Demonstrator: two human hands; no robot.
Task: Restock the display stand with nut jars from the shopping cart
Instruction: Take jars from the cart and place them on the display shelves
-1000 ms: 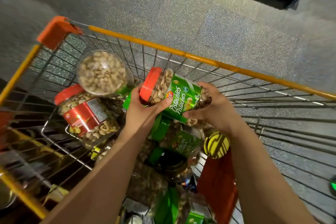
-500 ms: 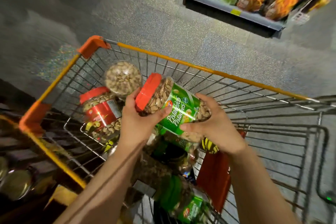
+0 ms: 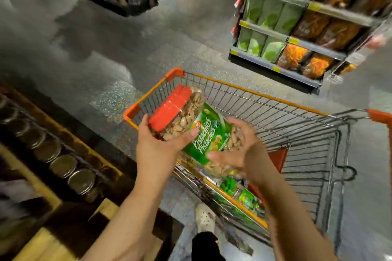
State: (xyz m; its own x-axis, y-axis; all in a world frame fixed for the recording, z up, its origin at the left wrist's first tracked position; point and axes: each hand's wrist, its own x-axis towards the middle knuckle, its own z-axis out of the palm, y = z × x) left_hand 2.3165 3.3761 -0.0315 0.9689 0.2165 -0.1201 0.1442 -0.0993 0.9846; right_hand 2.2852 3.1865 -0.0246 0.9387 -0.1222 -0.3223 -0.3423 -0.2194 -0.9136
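The clear plastic pistachio jar with a red lid and green label (image 3: 192, 126) lay tilted in the air above the near left corner of the orange-rimmed wire shopping cart (image 3: 273, 99), lid end pointing up and to the left, and I saw it held between both hands. My left hand (image 3: 158, 144) cupped the jar near the lid, its thumb laid across the nuts just below the red rim and its fingers curled round the far side. My right hand (image 3: 244, 152) was at the jar's base end, fingers spread and partly curled against the clear plastic, thumb stretched out under the green label; motion blur kept me from telling how firmly it gripped. Down in the cart, below the jar, I made out more green-labelled nut packs (image 3: 248, 199) and an orange plastic child-seat flap (image 3: 277, 159). To my left stood the dark wooden display stand (image 3: 53, 125) with yellow edging, carrying a row of jars with round metal lids (image 3: 81, 180) seen from above. Across the grey speckled floor (image 3: 127, 48), well apart from the cart, a grey metal shelf unit (image 3: 297, 38) held green pouches and orange snack bags. A white perforated shoe (image 3: 204, 218) showed on the floor between my forearms.
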